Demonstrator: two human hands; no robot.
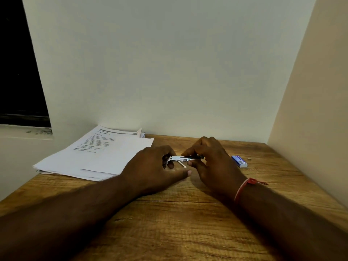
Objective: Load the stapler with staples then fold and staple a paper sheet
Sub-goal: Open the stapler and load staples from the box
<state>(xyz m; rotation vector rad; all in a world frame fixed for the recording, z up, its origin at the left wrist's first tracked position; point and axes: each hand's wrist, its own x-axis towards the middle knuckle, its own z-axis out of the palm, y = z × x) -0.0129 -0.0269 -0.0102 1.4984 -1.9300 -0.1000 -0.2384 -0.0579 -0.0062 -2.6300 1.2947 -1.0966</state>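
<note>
Got the stapler (185,158) pinched between my left hand (156,166) and right hand (212,164) over the desk (178,223). Staple box (239,161) just right of my grip, contents hidden, label unreadable. Papers (98,155) left, print too blurry.

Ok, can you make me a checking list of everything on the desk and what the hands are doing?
Surface: wooden desk, set in a corner between two walls.
Job's things: small metal stapler held above the desk between both hands; paper stack at back left, printed sheet on top; blue staple box lying to the right.
Clutter: tiny speck near the box, too small to tell.
Hands: left hand grips the stapler's left end; right hand pinches its right part with the fingers; red thread on the right wrist.
Cables: nothing seen.
Surroundings: plain walls, dark window at left.
</note>
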